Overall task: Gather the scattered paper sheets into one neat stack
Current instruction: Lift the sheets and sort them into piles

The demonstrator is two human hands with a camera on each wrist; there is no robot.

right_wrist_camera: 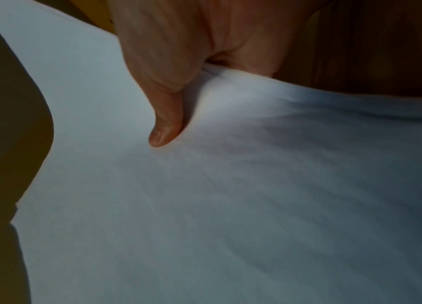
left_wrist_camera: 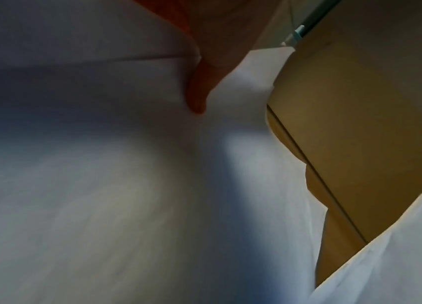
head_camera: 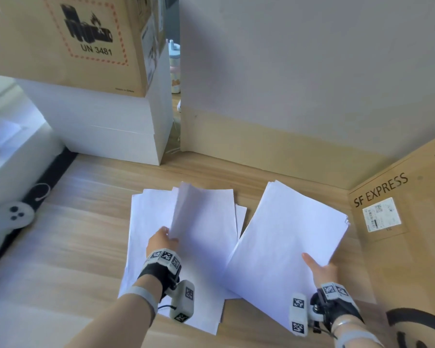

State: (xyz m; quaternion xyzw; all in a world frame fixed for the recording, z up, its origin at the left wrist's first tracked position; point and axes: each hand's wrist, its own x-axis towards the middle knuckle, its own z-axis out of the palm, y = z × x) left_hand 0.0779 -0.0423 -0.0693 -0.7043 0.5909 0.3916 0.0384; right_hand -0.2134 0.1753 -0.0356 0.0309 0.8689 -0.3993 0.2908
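White paper sheets lie on a wooden floor in the head view. A loose pile of sheets [head_camera: 151,247] fans out at centre left. My left hand [head_camera: 161,241] pinches a lifted sheet [head_camera: 201,222] by its left edge, the thumb [left_wrist_camera: 198,96] lying on the paper. To the right, a thicker bundle of sheets [head_camera: 286,242] tilts up off the floor. My right hand [head_camera: 319,268] grips its near right edge, thumb [right_wrist_camera: 163,123] on top and the fingers hidden beneath.
A brown SF Express box [head_camera: 399,222] lies close on the right. White boxes [head_camera: 106,126] under a brown carton [head_camera: 68,41] stand at the back left, a wall panel [head_camera: 299,84] behind. A grey game controller [head_camera: 8,219] lies at the far left.
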